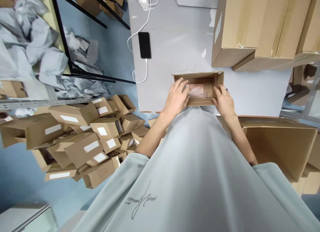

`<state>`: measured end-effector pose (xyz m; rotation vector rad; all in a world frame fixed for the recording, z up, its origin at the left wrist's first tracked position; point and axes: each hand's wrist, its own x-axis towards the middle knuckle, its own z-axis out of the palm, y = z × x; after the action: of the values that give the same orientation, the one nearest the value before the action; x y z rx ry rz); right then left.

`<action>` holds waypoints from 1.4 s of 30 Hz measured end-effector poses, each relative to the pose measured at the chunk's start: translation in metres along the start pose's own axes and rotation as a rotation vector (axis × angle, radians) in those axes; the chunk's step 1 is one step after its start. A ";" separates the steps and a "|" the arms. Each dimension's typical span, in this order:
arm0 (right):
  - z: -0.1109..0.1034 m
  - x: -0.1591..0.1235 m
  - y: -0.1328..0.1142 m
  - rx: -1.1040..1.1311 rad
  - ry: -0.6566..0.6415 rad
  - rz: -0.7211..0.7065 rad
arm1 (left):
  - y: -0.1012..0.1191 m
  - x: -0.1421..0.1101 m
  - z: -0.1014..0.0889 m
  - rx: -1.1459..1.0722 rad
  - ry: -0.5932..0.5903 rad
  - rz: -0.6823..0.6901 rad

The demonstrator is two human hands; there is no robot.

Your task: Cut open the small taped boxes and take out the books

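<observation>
An open cardboard box [200, 102] stands on the white table near its front edge, close against my body. Inside it lies a flat pinkish piece [197, 89], perhaps paper or a small packet; its kind is unclear. My left hand [177, 96] grips the left end of the box, fingers curled over the rim and partly inside. At the opposite end, my right hand [223, 100] holds the right wall between thumb and fingers. Both palms hide parts of the box's ends.
A black phone [144, 45] with a white cable lies on the table [175, 22]. Large closed cartons [250, 32] stand at the back right. Many small boxes [82, 148] are piled at left. A big open carton [277, 148] is at my right, below table height.
</observation>
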<state>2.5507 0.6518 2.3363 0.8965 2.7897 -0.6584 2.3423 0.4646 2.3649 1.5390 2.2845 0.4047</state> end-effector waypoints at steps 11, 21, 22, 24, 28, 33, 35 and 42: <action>0.005 -0.003 -0.010 -0.034 -0.021 0.021 | 0.017 0.161 0.095 0.283 -0.643 -0.261; 0.021 -0.011 -0.003 0.013 0.014 0.010 | -0.003 0.148 0.137 0.360 -0.602 -0.365; 0.020 -0.011 -0.002 0.011 0.003 0.009 | -0.004 0.147 0.136 0.358 -0.611 -0.366; 0.018 -0.011 -0.001 0.009 -0.013 0.008 | -0.005 0.147 0.131 0.346 -0.636 -0.372; 0.015 -0.012 0.000 0.007 -0.014 -0.005 | -0.006 0.139 0.116 0.298 -0.676 -0.386; 0.017 -0.014 0.002 -0.008 -0.010 -0.013 | 0.001 0.120 0.099 0.251 -0.630 -0.403; 0.019 -0.015 0.003 -0.009 0.006 -0.018 | 0.008 0.116 0.090 0.227 -0.603 -0.412; 0.020 -0.017 0.005 0.005 0.084 -0.087 | 0.044 0.071 0.028 0.174 -0.359 -0.389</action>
<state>2.5674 0.6380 2.3205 0.8262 2.9172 -0.6546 2.3670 0.5476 2.3491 1.0876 2.2925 -0.1662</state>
